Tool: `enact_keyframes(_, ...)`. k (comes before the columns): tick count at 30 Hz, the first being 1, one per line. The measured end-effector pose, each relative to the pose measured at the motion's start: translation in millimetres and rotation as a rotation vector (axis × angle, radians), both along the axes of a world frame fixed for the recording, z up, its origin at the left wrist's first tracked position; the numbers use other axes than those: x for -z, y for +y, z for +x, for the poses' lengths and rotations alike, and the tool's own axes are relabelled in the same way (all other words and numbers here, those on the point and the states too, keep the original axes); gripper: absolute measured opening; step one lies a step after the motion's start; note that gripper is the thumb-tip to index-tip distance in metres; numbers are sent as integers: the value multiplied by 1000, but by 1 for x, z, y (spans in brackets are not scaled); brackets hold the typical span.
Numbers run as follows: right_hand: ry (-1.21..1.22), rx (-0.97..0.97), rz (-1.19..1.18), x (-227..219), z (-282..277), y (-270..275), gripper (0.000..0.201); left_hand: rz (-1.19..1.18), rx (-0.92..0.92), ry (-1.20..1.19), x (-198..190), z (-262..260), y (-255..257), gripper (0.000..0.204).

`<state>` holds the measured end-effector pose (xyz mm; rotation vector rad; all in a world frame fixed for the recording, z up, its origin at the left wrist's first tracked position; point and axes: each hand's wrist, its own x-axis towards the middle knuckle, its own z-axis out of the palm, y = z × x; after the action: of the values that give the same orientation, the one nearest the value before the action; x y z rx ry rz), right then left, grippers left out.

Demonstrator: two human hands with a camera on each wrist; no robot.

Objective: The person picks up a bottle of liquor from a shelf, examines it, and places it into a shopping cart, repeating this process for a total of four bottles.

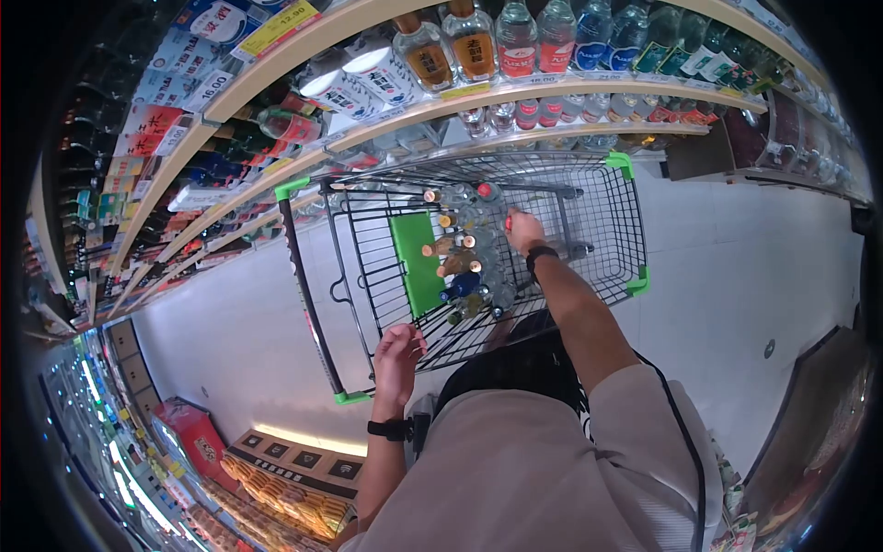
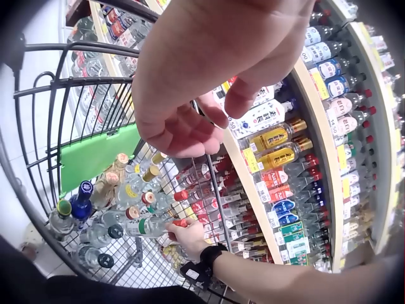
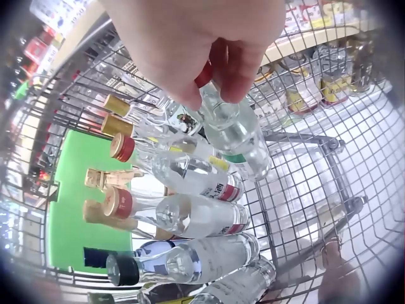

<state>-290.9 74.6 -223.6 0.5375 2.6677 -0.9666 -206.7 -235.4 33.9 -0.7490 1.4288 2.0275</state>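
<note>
In the right wrist view my right hand [image 1: 522, 232] pinches a clear glass bottle [image 3: 234, 130] by its red cap. The bottle leans inside the wire shopping cart [image 3: 304, 209], beside a row of others. Several clear bottles [image 3: 196, 215] lie tilted there, their capped necks toward the green panel [image 3: 88, 190]. Among them a dark blue bottle [image 2: 82, 201] stands out near the cart's side. My left hand [image 1: 400, 348] hovers at the near rim by the handle [image 1: 303, 276], fingers loosely bent and holding nothing.
Shelves of liquor bottles [image 1: 538, 41] run along the cart's far side, their wooden edges [image 1: 414, 110] close to its rim. Behind on the left are a bread display [image 1: 285, 488] and a red case [image 1: 193, 437]. Pale tiled floor [image 1: 717, 258] surrounds the cart.
</note>
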Motion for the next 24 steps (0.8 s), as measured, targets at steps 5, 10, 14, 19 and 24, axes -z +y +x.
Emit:
enact_keyframes(5, 24, -57, -11, 25, -17, -10, 20, -32, -25, -24, 5, 2, -7, 14)
enact_keyframes(10, 61, -133, 68, 45, -31, -21, 15, -29, -43, -24, 5, 2, -8, 13)
enact_keyframes(14, -22, -124, 51, 42, -39, -31, 17, -23, -31, -20, 3, 0, -10, 12)
enact_keyframes(19, -94, -148, 58, 19, -40, -43, 20, -58, -27, -33, -2, -2, -9, 11)
enact_keyframes(24, -76, -160, 41, 20, -30, -41, 25, 0, -6, 4, -6, -4, -11, 9)
